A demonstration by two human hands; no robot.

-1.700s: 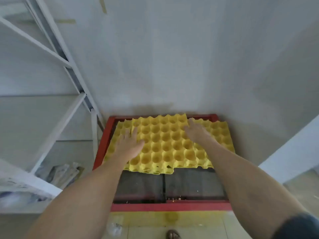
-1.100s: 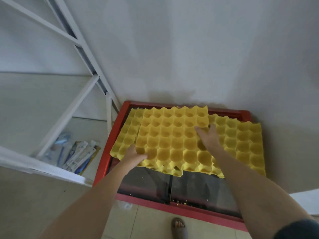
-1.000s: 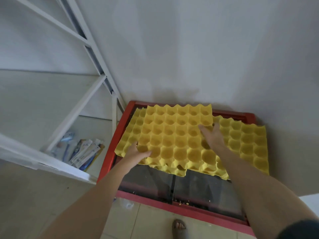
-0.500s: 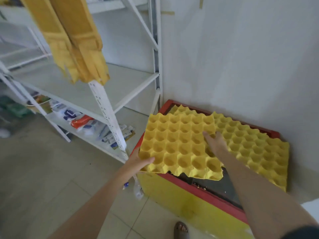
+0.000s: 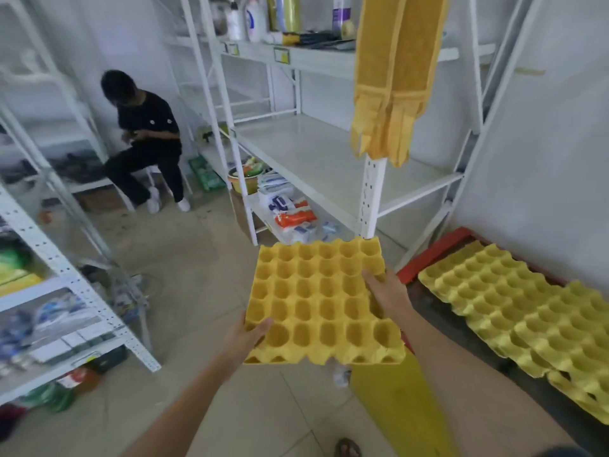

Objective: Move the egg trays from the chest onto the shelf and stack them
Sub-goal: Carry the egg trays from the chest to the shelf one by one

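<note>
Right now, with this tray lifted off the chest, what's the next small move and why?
Probably carry the egg tray forward and up toward the bare middle shelf. Both hands, left and right, grip its edges, it hangs over the floor, and more trays wait on the chest.

I hold a yellow egg tray (image 5: 321, 305) level between my left hand (image 5: 245, 334) and right hand (image 5: 387, 293), with more trays (image 5: 514, 305) on the chest (image 5: 438, 250) to my right.
</note>
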